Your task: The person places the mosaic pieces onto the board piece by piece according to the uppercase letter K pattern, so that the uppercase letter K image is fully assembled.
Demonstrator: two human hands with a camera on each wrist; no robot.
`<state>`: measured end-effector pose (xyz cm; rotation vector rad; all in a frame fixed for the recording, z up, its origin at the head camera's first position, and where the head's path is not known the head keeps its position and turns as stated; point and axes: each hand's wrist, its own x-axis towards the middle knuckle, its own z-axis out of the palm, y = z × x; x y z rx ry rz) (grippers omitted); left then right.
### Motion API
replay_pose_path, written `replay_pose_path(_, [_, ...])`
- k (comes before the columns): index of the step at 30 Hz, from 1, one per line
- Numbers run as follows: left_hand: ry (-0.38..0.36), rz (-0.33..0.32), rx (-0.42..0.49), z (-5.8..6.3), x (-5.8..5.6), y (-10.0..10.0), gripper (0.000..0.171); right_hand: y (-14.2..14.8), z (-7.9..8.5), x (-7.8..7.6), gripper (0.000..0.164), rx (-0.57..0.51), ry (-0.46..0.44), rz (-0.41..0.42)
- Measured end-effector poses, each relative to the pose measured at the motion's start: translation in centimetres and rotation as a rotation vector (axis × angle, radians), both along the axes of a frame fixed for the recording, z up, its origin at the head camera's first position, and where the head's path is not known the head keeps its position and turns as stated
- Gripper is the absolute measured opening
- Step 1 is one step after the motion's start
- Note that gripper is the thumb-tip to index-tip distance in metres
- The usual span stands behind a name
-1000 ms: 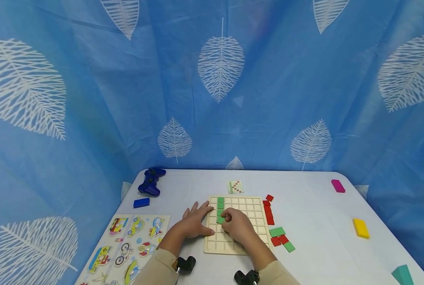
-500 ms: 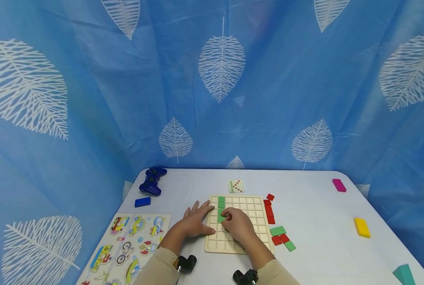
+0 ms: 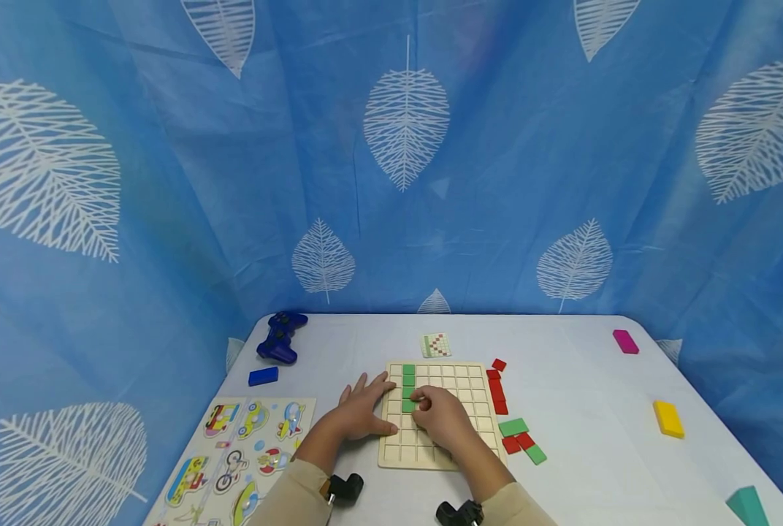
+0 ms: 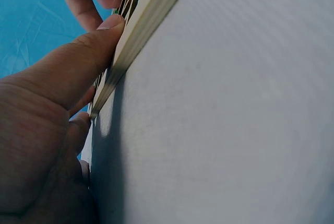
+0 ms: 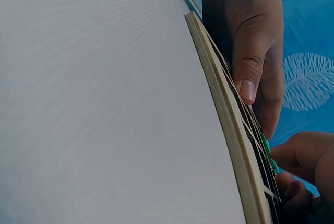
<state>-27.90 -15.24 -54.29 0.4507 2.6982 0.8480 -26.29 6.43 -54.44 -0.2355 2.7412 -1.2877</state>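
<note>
A wooden grid board (image 3: 465,381) lies on the table with a column of green tiles (image 3: 408,375) set in its second column from the left. My left hand (image 3: 360,410) rests at the board's left side, fingers spread and thumb (image 4: 107,28) on the edge. My right hand (image 3: 442,418) is over the board's middle, fingers curled, index fingertip at the lowest green tile (image 3: 407,406) of the column. In the right wrist view this green tile (image 5: 266,145) shows edge-on at the right fingertips, partly hidden by them.
Loose red tiles (image 3: 497,391) and green tiles (image 3: 513,427) lie right of the board. Behind it is a small pattern card (image 3: 436,345). A picture puzzle (image 3: 237,446), game controller (image 3: 280,340) and blue block (image 3: 263,376) are at left; yellow (image 3: 668,419), magenta (image 3: 624,342) and teal (image 3: 746,505) blocks lie right.
My right fingertips have shifted slightly to the right at the lowest green tile, which now sits in line with the column. My left hand has stayed in place on the board's edge.
</note>
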Motion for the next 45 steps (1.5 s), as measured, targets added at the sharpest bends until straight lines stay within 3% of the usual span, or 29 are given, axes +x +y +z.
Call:
replay_pose_path(8, [0.011,-0.009,-0.010,0.1,0.0,-0.1,0.089,0.1,-0.1,0.1,0.021,0.055,0.042,0.064])
replay_pose_path(15, [0.010,-0.013,-0.008,0.1,0.0,0.0,0.089,1.3,1.0,0.7,0.027,-0.060,-0.019,0.077])
replay_pose_path(18, [0.006,-0.009,-0.009,0.2,0.1,0.1,0.089,2.7,1.6,1.1,0.027,-0.098,-0.041,0.049])
replay_pose_path(28, [-0.003,0.003,0.006,0.6,0.3,0.2,0.090,8.1,3.5,2.2,0.023,-0.001,0.002,-0.075])
replay_pose_path(39, [-0.014,0.012,-0.015,0.2,0.1,0.1,0.088,12.9,2.3,2.9,0.023,0.126,-0.035,-0.164])
replay_pose_path(45, [-0.019,0.014,-0.013,-0.1,0.1,0.1,0.088,15.1,1.0,2.5,0.038,0.218,-0.055,-0.208])
